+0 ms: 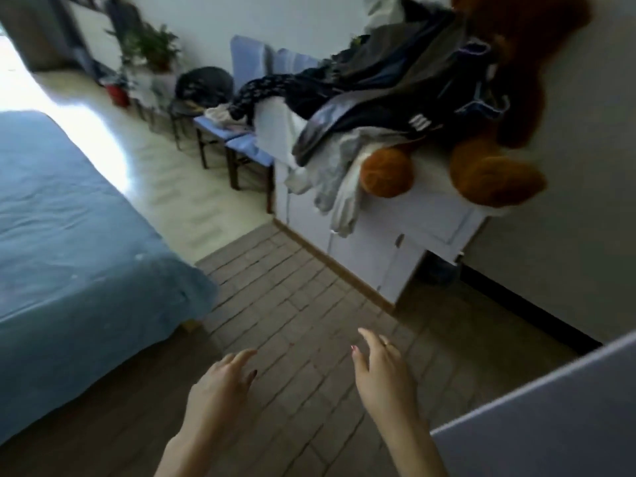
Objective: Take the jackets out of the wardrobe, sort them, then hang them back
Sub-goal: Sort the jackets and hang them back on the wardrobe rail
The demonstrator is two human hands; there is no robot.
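Observation:
A heap of dark and grey jackets [389, 98] lies on top of a low white cabinet [406, 235] at the upper right, some sleeves hanging over its front edge. My left hand [220, 390] and my right hand [385, 376] are both held out low over the tiled floor, fingers loosely spread and holding nothing. They are well short of the jackets. A pale panel [550, 407], possibly the wardrobe door, fills the lower right corner.
A bed with a blue cover [69, 235] fills the left side. A big brown teddy bear [499, 132] sits on the cabinet against the wall. Blue chairs [241, 139] with clothes stand beyond the cabinet, potted plants [151, 49] further back. Tiled floor [303, 304] lies between bed and cabinet.

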